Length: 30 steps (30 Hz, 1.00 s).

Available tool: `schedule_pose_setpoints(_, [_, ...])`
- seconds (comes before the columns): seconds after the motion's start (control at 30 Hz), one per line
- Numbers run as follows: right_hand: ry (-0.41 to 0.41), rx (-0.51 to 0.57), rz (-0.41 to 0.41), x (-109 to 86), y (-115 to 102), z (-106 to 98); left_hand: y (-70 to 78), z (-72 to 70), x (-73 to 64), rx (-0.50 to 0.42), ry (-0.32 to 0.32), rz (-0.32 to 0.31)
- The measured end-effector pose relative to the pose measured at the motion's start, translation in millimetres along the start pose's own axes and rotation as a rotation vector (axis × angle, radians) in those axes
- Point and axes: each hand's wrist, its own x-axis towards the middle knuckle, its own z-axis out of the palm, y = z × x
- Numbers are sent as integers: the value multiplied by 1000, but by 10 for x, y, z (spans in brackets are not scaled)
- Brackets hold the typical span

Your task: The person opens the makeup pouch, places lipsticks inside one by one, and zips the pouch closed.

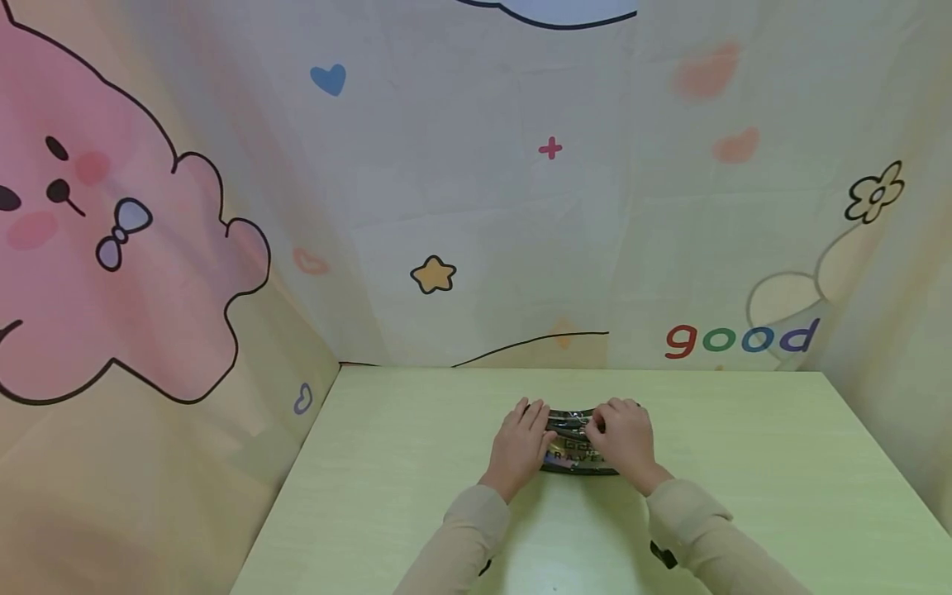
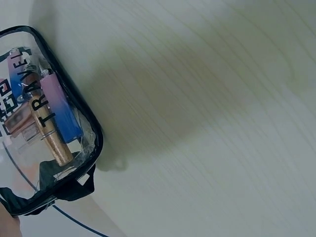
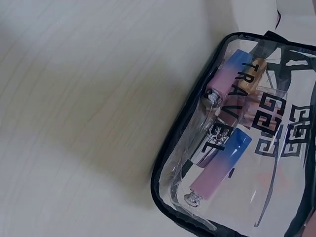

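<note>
A clear cosmetic bag (image 1: 574, 459) with black piping and printed lettering, "TRAVEL" among it, stands on the table between both hands. My left hand (image 1: 515, 450) holds its left end, thumb in front and fingers over the top. At the upper right, my right hand (image 1: 627, 438) pinches the top edge; its fingertips hide what exactly they grip. Through the plastic, the left wrist view shows a pink-and-blue tube (image 2: 61, 108) and a gold glittery tube (image 2: 50, 136). Another pink-and-blue tube (image 3: 222, 165) lies inside in the right wrist view. Only slivers of the hands show in the wrist views.
The pale wooden table (image 1: 387, 479) extends around the bag. A printed cloth backdrop (image 1: 483, 198) rises behind the table's back edge and along both sides, with a pink cartoon figure (image 1: 149, 314) at left.
</note>
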Motion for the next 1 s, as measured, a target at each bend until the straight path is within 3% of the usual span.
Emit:
schedule_pose_setpoints(0.17, [-135, -10, 86, 12, 14, -45, -1, 5, 0, -11, 18, -5])
schedule_pose_setpoints(0.3, [-155, -13, 104, 9, 10, -66, 1, 6, 1, -15, 24, -7])
schedule_pose_setpoints(0.53, [-71, -12, 58, -57, 75, -59, 5, 3, 0, 10, -13, -10])
schedule_pose_setpoints(0.8, [124, 58, -86, -104, 277, -28, 2, -1, -2, -10, -22, -12])
schedule_pose_setpoints(1.0, [125, 109, -133, -139, 417, -27, 3, 2, -5, -12, -5, -8])
